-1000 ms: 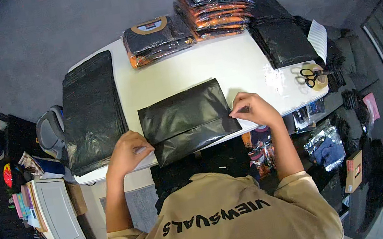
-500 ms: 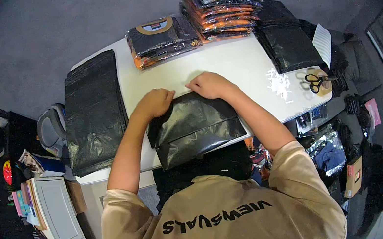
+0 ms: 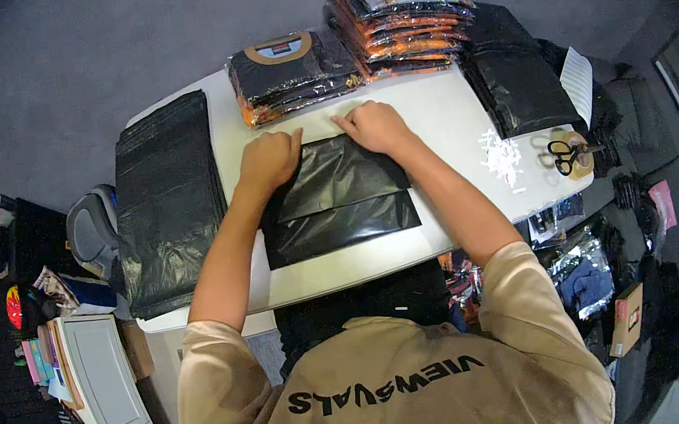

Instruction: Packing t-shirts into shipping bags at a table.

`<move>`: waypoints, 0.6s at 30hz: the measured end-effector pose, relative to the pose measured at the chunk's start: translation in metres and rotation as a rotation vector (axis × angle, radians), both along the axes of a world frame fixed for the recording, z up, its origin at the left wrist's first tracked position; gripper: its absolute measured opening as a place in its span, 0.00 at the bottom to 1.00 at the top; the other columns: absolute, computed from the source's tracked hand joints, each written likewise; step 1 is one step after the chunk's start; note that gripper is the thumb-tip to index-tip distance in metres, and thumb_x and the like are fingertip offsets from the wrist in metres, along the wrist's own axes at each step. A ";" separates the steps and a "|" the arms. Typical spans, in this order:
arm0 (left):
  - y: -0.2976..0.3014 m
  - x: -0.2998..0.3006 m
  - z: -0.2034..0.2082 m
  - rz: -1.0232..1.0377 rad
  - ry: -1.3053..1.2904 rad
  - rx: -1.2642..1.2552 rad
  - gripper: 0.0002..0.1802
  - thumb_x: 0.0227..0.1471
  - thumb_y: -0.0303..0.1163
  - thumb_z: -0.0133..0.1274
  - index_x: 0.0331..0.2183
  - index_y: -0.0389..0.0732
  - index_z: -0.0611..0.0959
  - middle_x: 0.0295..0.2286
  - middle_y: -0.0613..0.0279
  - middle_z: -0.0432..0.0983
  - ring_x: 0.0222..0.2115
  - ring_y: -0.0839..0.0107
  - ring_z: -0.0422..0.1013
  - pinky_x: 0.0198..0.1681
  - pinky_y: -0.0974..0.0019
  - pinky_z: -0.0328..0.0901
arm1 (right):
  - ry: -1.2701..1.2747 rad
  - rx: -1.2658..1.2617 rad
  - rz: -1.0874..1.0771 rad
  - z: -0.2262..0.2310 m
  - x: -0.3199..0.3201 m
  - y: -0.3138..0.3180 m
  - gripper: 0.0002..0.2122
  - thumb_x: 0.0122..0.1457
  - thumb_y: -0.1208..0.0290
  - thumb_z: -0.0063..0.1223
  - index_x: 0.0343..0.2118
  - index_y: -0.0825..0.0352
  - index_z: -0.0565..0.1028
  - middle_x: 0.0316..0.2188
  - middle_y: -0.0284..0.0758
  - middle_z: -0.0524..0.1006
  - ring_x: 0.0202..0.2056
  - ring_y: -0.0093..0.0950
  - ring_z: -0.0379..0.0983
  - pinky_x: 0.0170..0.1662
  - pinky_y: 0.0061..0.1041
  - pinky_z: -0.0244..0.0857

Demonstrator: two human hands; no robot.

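Observation:
A black plastic mailer bag [image 3: 339, 208] lies flat on the white table [image 3: 439, 114] in front of me, with a fold line across its middle. Both my hands rest on its far edge, side by side and almost touching. My left hand [image 3: 268, 159] has its fingers curled down onto the far left corner. The fingers of my right hand [image 3: 375, 126] are bent over the bag's far edge near the middle, pressing it against the table.
A flat stack of empty black bags [image 3: 166, 194] covers the table's left end. Two piles of packaged garments [image 3: 288, 75] [image 3: 398, 14] stand at the back. Filled black bags [image 3: 518, 84], white paper strips [image 3: 502, 157] and scissors [image 3: 563, 154] lie on the right.
My hands moved from the bag's near corners up to its far edge and came together. The bag shifted farther onto the table and lies flatter.

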State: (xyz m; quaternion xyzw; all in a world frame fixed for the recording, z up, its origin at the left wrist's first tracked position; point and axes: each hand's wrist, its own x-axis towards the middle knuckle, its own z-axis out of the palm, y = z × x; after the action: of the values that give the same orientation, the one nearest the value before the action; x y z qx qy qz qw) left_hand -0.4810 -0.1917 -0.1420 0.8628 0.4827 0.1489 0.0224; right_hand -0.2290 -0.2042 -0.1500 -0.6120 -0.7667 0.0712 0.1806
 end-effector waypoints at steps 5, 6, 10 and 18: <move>0.017 -0.046 -0.030 0.152 0.011 0.039 0.32 0.70 0.50 0.48 0.23 0.36 0.87 0.24 0.37 0.82 0.28 0.37 0.80 0.37 0.39 0.75 | -0.036 0.039 -0.049 -0.033 0.039 0.010 0.30 0.69 0.44 0.51 0.22 0.68 0.84 0.26 0.54 0.83 0.32 0.54 0.82 0.42 0.51 0.77; 0.015 -0.052 -0.029 0.215 0.007 0.034 0.32 0.70 0.50 0.49 0.22 0.36 0.87 0.23 0.37 0.81 0.28 0.37 0.80 0.37 0.39 0.75 | -0.030 0.041 -0.077 -0.033 0.045 0.006 0.30 0.69 0.43 0.52 0.22 0.68 0.84 0.26 0.54 0.83 0.32 0.54 0.82 0.42 0.51 0.77; 0.000 -0.074 -0.015 0.225 -0.027 -0.002 0.24 0.68 0.46 0.51 0.32 0.36 0.88 0.30 0.43 0.84 0.34 0.40 0.81 0.42 0.43 0.75 | 0.057 0.036 -0.080 -0.022 0.057 -0.011 0.21 0.67 0.50 0.58 0.32 0.67 0.83 0.33 0.51 0.83 0.37 0.52 0.81 0.44 0.48 0.76; -0.114 -0.105 0.026 -0.072 -0.354 -0.213 0.21 0.53 0.29 0.66 0.49 0.40 0.84 0.48 0.51 0.77 0.54 0.50 0.72 0.59 0.54 0.68 | 0.272 0.176 0.295 0.018 0.053 -0.134 0.14 0.53 0.62 0.72 0.38 0.62 0.81 0.44 0.40 0.77 0.50 0.44 0.74 0.58 0.43 0.67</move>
State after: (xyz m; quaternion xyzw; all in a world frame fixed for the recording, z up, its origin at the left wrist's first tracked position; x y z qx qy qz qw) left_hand -0.5865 -0.3060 -0.1162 0.8327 0.4530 0.2454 0.2031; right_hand -0.1757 -0.3383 -0.1318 -0.4600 -0.8197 0.1117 0.3227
